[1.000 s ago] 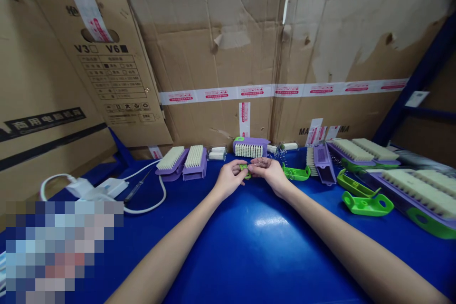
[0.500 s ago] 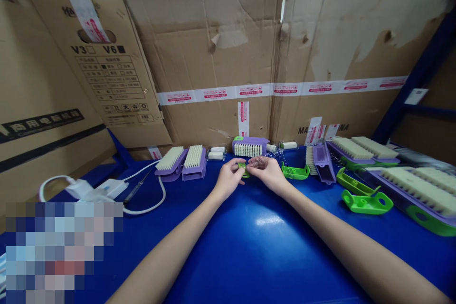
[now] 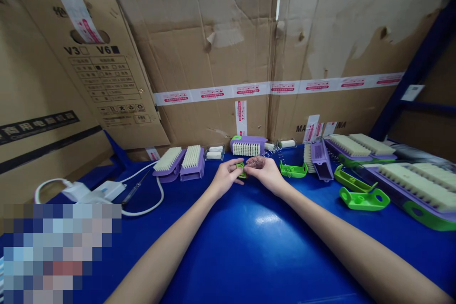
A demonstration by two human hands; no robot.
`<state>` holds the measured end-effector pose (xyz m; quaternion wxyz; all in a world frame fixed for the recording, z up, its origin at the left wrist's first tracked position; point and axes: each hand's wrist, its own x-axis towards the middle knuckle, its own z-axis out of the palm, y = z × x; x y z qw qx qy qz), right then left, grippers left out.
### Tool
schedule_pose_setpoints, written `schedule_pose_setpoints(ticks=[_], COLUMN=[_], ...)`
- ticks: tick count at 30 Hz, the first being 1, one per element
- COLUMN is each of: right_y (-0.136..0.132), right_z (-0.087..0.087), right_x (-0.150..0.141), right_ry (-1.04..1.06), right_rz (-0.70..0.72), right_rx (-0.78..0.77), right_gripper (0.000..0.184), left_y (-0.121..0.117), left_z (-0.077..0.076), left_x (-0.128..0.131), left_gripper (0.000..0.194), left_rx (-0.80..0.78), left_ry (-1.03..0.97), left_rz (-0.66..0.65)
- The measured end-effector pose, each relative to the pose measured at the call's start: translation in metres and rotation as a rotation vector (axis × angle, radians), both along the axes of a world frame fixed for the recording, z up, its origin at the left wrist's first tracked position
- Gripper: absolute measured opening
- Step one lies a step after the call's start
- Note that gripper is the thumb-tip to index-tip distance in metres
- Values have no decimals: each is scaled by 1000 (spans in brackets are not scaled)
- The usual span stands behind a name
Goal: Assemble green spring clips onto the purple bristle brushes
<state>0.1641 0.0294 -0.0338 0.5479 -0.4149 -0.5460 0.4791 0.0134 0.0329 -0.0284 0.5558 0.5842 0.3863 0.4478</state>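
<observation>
My left hand [image 3: 225, 175] pinches a small green plastic piece [image 3: 240, 169] between thumb and fingers, just above the blue table. My right hand [image 3: 268, 172] is closed beside it, its thumb and fingertip meeting the piece's right side. Shiny thin coils, which look like metal springs [image 3: 257, 161], show within the right fingers; the exact grip is partly hidden. Beyond the hands lies a purple brush [image 3: 247, 147] with cream bristles and a green end. A green plastic handle cover [image 3: 294, 170] lies to the right of my right hand.
Two purple brushes [image 3: 193, 161] stand left, near clear-cased white rollers [image 3: 215, 153]. At right are an upright purple brush body [image 3: 322, 159], green covers [image 3: 365, 199] and larger brushes [image 3: 418, 185]. A screwdriver [image 3: 133, 192] and white cable [image 3: 156, 205] lie left. Cardboard [image 3: 213, 66] walls the back.
Both hands stay together at the green piece, with small finger movements and a slight turn of the piece. The whole view has shifted a little; the surrounding things keep their places.
</observation>
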Motion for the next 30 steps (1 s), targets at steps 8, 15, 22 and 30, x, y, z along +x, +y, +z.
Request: schedule_pose_setpoints(ticks=[8,15,22,30], right_y=[2,6,6,10], right_z=[-5,-14,-12,-14], right_x=[3,6,9,9], right_ry=[-78,-349,-339,-300], right_rz=[51,-3,1,-61], right_rx=[74,224,218,197], right_gripper=[28,18,17,18], left_y=[2,6,11,9], left_z=[-4,-7,-13,-8], left_x=[1,3,1,3], left_gripper=[59,45,32,33], left_rx=[41,30,55,-19], left_ry=[14,93,25,44], left_rz=[30,30,-41,-26])
